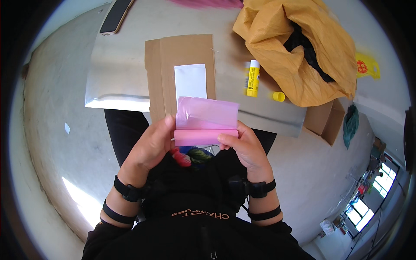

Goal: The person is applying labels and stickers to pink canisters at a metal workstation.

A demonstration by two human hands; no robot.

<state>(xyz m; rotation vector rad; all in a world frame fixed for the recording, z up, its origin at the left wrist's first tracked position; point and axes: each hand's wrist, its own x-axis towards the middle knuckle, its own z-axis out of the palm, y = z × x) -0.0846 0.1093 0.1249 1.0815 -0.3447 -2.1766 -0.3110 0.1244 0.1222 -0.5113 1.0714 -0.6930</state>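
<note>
Over a grey table (121, 78) on concrete floor, left hand (149, 147), right hand (245, 147) gripping pink bag roll (206, 136)

A brown cardboard sheet (182, 65) bearing a white paper (190, 81) lies on the worktop (117, 73), near a yellow glue stick (253, 79), its cap (278, 96), and a crumpled yellow bag (299, 47).

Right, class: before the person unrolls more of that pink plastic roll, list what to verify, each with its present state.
1. Left hand grips the pink plastic bag roll: ok.
2. Right hand supports its other end: ok.
3. Loose translucent pink sheet lifted free: ok.
4. Brown cardboard sheet lies flat on the table: ok.
5. Yellow glue stick capped: not ok, small yellow cap lies apart.
6. Perforation line: cannot tell.
</note>
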